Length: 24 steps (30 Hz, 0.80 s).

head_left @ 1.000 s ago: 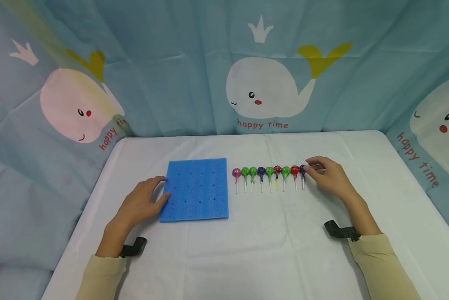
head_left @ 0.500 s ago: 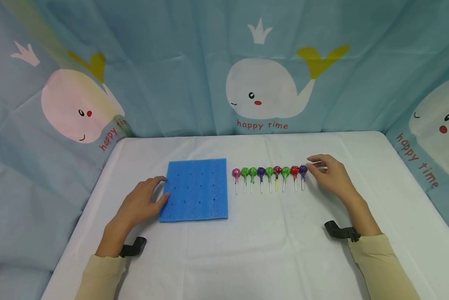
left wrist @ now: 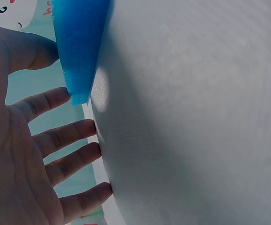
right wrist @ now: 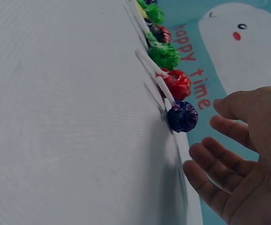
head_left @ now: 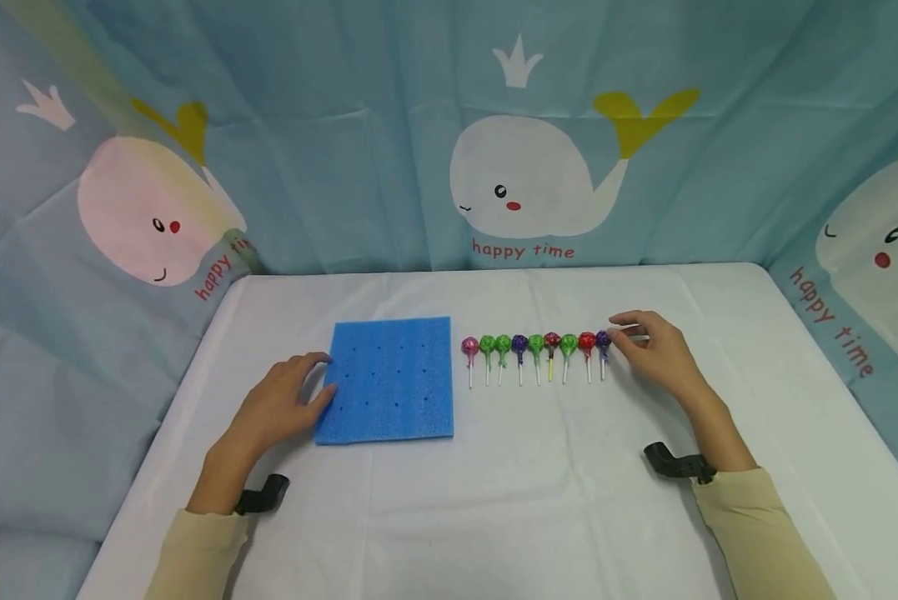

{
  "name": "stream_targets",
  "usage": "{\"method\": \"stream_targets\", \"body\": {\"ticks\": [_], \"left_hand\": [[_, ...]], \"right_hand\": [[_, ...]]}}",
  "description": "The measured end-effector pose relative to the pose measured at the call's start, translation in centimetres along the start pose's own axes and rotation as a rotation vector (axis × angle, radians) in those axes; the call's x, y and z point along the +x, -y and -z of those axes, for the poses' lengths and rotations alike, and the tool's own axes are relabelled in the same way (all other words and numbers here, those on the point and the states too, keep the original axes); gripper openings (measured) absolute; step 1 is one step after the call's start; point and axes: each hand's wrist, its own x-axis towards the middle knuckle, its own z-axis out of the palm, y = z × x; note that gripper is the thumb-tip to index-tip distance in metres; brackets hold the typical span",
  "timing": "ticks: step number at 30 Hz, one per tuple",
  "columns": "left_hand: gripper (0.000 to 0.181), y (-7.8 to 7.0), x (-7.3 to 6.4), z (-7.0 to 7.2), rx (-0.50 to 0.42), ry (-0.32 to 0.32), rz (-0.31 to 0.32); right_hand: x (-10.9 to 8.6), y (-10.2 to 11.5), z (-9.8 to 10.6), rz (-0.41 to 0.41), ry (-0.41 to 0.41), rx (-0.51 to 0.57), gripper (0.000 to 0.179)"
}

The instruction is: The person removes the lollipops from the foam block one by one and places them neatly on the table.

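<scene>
My left hand [head_left: 272, 408] is at the left edge of a square blue foam board [head_left: 392, 379] dotted with small holes. In the left wrist view, the thumb and index fingertip [left wrist: 62, 93] touch or nearly touch the board's edge, and the other fingers are spread loosely. My right hand [head_left: 659, 354] is beside the purple-wrapped lollipop [head_left: 603, 340] at the right end of a row. A gap separates its relaxed fingers from this lollipop in the right wrist view, with nothing held. Left of it lies a red lollipop [right wrist: 177, 84], then a green one [right wrist: 164, 56].
Several more lollipops, including a pink one [head_left: 469, 346] at the left end, lie in line with sticks toward me. The white-covered table [head_left: 494, 517] meets a blue whale-print curtain [head_left: 388, 167] at the back. Black mounts [head_left: 263, 494] are on both wrists.
The right hand drew slightly off the purple lollipop, then came a little nearer to it again. The left hand, board and lollipops keep their places; the head view shifts slightly.
</scene>
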Motion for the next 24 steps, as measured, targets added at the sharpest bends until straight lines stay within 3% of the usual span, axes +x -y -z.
{"method": "stream_targets", "body": {"ticks": [24], "left_hand": [[0.055, -0.04, 0.02, 0.12, 0.003, 0.008, -0.008]], "right_hand": [[-0.22, 0.38, 0.76, -0.001, -0.029, -0.020, 0.037]]}}
